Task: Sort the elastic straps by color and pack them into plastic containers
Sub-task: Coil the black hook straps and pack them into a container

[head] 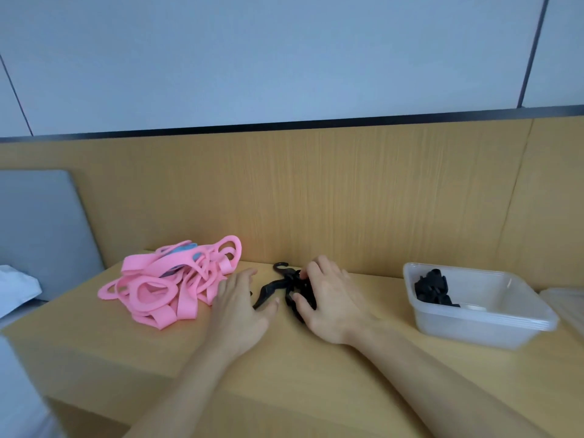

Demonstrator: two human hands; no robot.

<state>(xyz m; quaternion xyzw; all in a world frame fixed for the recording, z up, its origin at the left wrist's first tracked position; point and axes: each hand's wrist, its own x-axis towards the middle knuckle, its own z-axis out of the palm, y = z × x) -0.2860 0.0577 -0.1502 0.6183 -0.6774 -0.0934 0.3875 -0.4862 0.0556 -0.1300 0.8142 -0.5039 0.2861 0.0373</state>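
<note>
The right hand (328,298) curls thumb and fingers round a tangle of black straps (267,292) on the counter (284,358); the left hand (240,301) lies flat just beside it, fingers straight and holding nothing, its thumb close to a trailing strap end; a hook (279,266) juts out behind the tangle. To the left sits a heap of pink straps (151,292) with a blue strap (183,249) half buried in it; well to the right, the plastic container (480,324) has some black pieces inside. Lifting the tangle by one side may let the loose end or hook drag and snag, spilling straps short of the container; the blue strap could also be missed under the pink.
</note>
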